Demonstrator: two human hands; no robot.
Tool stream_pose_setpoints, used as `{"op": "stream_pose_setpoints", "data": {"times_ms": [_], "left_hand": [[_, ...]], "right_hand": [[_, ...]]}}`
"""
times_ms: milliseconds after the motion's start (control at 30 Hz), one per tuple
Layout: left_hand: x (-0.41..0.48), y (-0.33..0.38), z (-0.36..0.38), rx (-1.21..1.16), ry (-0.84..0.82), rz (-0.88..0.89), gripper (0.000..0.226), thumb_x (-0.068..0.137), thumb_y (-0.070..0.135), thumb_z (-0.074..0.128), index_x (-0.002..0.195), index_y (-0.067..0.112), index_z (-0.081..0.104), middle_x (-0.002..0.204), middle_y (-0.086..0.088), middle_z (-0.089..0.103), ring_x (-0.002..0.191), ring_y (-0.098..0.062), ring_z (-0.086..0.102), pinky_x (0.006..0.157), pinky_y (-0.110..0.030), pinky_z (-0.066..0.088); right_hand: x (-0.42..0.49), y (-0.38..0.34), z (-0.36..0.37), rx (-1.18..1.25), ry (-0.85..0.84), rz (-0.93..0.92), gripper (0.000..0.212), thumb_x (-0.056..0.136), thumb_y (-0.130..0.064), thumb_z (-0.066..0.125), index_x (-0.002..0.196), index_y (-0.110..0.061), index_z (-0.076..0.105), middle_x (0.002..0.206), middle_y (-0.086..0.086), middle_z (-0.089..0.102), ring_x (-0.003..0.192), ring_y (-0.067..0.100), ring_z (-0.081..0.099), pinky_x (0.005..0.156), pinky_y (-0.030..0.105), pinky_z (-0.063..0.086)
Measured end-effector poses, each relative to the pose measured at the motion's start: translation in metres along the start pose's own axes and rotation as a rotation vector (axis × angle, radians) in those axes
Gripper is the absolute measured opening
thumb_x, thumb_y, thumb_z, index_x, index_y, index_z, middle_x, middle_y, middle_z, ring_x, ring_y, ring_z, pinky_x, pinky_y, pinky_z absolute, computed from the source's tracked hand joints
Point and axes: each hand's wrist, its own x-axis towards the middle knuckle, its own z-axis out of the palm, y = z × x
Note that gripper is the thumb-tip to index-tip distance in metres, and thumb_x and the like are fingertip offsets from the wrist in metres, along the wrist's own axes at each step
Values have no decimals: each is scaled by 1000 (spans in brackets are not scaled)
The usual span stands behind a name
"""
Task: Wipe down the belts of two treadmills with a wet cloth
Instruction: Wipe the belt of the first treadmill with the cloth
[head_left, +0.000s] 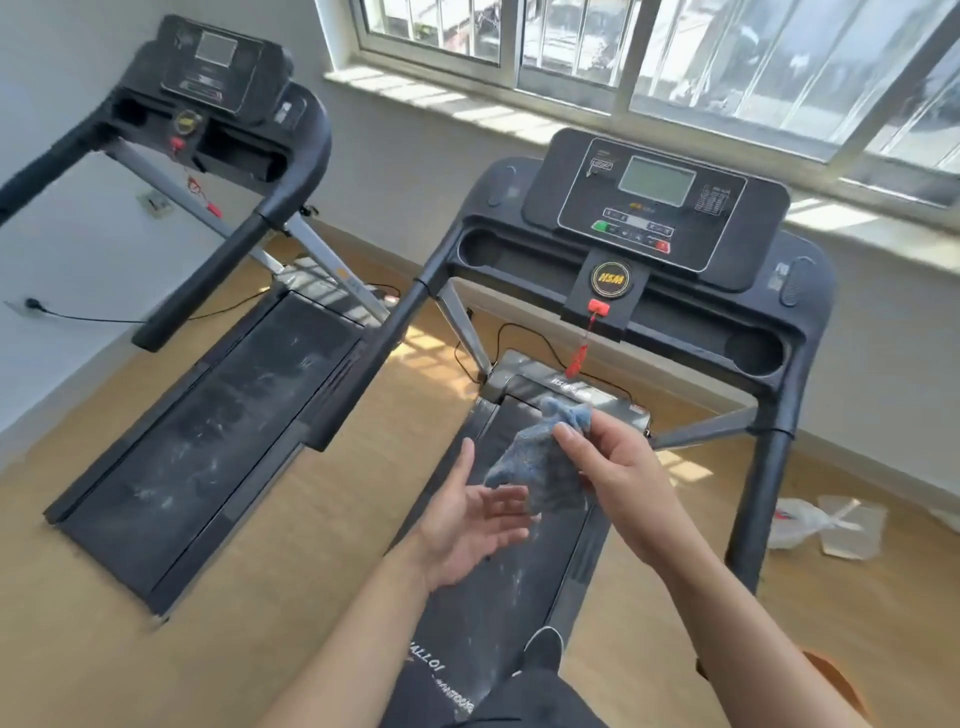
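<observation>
Now: I read the right hand (618, 467) held above the right treadmill belt (498, 587), its fingers (571, 436) and thumb pinching the top of a blue cloth (540, 467). The cloth hangs crumpled in the air, clear of the belt and below the console (654, 208). The left hand (467, 525) sits palm-up just beside it, fingers straight and spread, holding nothing. Its fingertips reach the cloth's lower edge; contact I cannot confirm. The right treadmill belt shows pale dusty smears around the hands. The left treadmill belt (208, 431), well apart across a strip of wooden floor (322, 545), carries similar whitish marks along its length. A red safety clip (576, 358) dangles on its cord under the console. A white plastic bag (795, 525) lies on the floor near the right upright. A dark shoe (543, 649) stands on the right treadmill belt.
</observation>
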Motion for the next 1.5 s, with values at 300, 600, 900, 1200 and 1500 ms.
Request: {"op": "stream_pose_setpoints", "data": {"times_ms": [300,600,900,1200,1500], "left_hand": [[51,94,-12,-24,-229,223,30,88,25,80,108,6,68,106,-12,72,91,-19,70,77,-31,61],[73,187,-44,496,-313,396,23,98,11,75,117,18,65,102,-7,80,88,-19,75,75,-31,63],[80,209,-64,1004,-169,785,14,81,26,93,88,32,81,78,8,77,70,-16,71,68,-38,63],[75,233,-39,1120,-197,965,9,95,31,76,94,24,72,95,13,64,92,-9,63,76,-15,50],[53,252,-4,809,-434,657,18,106,31,56,98,14,55,86,12,66,85,-7,66,68,-20,53]], "right_hand": [[50,1,14,107,377,105,21,103,-23,61,110,-6,71,108,24,72,105,46,68,88,64,57],[79,-2,71,106,704,170,17,99,-23,68,102,-9,77,99,17,78,94,34,75,85,53,59],[86,17,77,102,797,233,56,72,-51,90,92,-1,75,92,24,76,78,25,70,78,47,56],[98,-2,61,97,826,155,58,79,-53,83,79,2,62,91,4,72,85,8,65,83,33,47],[86,-29,41,296,644,-63,56,72,-36,92,102,3,66,96,11,72,88,21,66,79,27,56]]}}
